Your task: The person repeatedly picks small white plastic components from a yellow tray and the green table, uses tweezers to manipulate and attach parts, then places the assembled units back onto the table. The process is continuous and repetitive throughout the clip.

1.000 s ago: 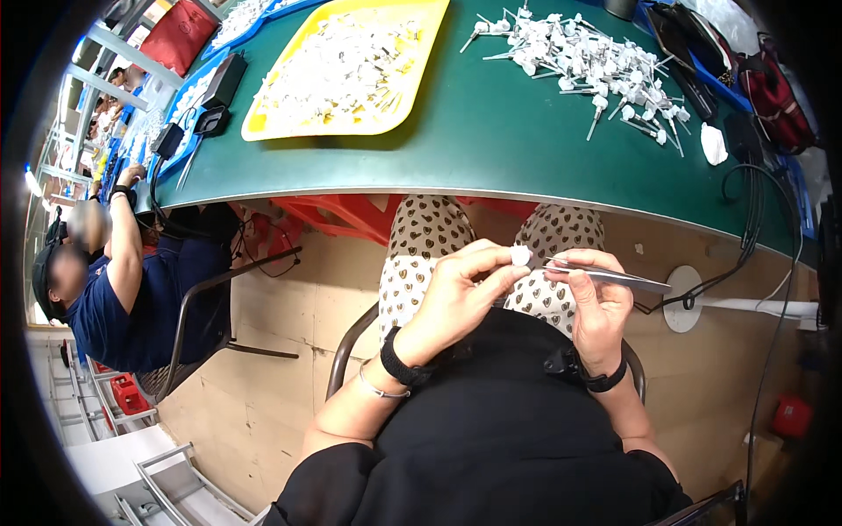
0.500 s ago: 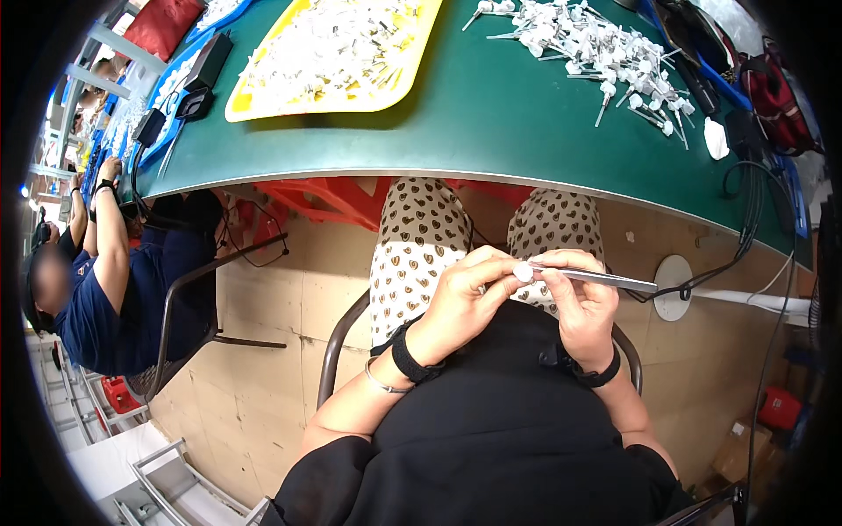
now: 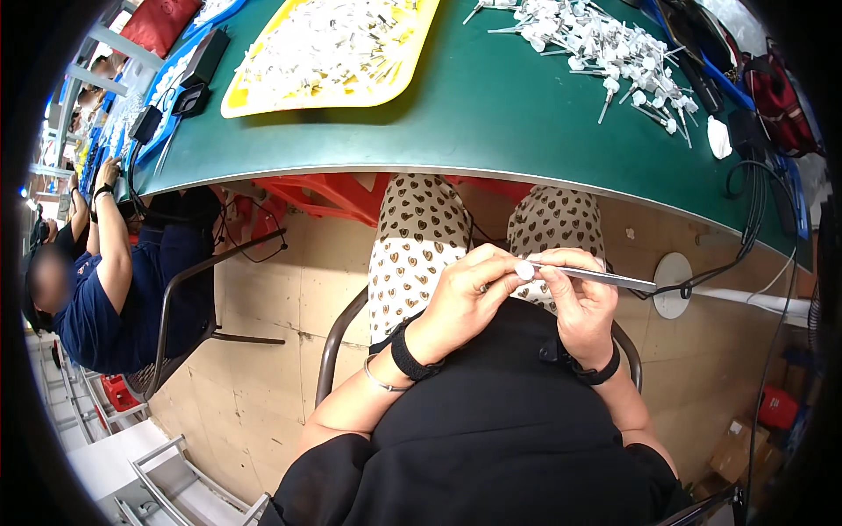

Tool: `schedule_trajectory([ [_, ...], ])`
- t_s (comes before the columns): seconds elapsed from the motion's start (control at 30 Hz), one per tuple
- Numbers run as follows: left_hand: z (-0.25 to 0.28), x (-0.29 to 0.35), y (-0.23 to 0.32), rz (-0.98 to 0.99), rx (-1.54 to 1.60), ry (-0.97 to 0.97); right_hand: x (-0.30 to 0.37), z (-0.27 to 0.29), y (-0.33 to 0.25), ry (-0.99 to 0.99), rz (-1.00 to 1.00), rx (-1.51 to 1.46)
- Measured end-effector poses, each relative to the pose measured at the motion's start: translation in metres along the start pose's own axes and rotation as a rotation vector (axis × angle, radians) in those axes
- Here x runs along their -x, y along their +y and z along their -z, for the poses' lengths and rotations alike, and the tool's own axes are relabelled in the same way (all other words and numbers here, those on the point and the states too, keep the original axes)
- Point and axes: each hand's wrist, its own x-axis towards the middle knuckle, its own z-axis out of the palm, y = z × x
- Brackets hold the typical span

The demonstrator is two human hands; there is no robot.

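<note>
Above my lap, my left hand (image 3: 471,291) pinches a small round white piece (image 3: 524,270) between thumb and fingertips. My right hand (image 3: 586,302) is closed around metal tweezers (image 3: 618,280), whose wide end sticks out to the right. The tweezers' tips meet the white piece or lie right beside it; the fingers hide the exact contact. On the green table ahead, a heap of small white pieces with thin stems (image 3: 605,61) lies at the right. A yellow tray (image 3: 342,105) further left holds many small white and metallic pieces.
The green table's front edge (image 3: 421,169) runs just beyond my knees. Black cables (image 3: 751,206) hang off its right end, by a white round-based stand (image 3: 673,287). A person in dark blue (image 3: 175,298) sits at the left. A black box (image 3: 206,60) stands left of the tray.
Both hands keep almost the same pose, with the white piece and tweezers still between them. The whole view has shifted very slightly.
</note>
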Motion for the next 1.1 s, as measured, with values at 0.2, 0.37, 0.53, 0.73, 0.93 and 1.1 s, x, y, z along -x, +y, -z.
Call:
schedule_trajectory([
  [0.2,0.001,0.0,0.0005,-0.007,-0.023,-0.013,0.0003,-0.0007,0.0024,0.014,0.001,-0.01],
  [0.37,0.0015,-0.0002,0.0021,-0.001,-0.037,-0.021,0.0006,-0.0004,0.0,0.02,-0.015,0.003],
  [0.53,0.0016,-0.0008,0.0028,-0.001,-0.03,-0.017,0.0008,-0.0038,0.0033,0.077,-0.025,-0.055],
  [0.73,0.0017,-0.0008,0.0014,-0.018,-0.032,-0.016,0.0005,-0.0045,0.0042,0.085,-0.017,-0.04],
  [0.93,0.0014,-0.0003,0.0014,-0.014,-0.024,-0.02,0.0016,-0.005,0.0054,0.091,-0.051,-0.068],
  [1.1,0.0026,0.0005,0.0013,-0.01,-0.04,-0.032,0.001,-0.0039,0.007,0.072,-0.027,-0.051],
])
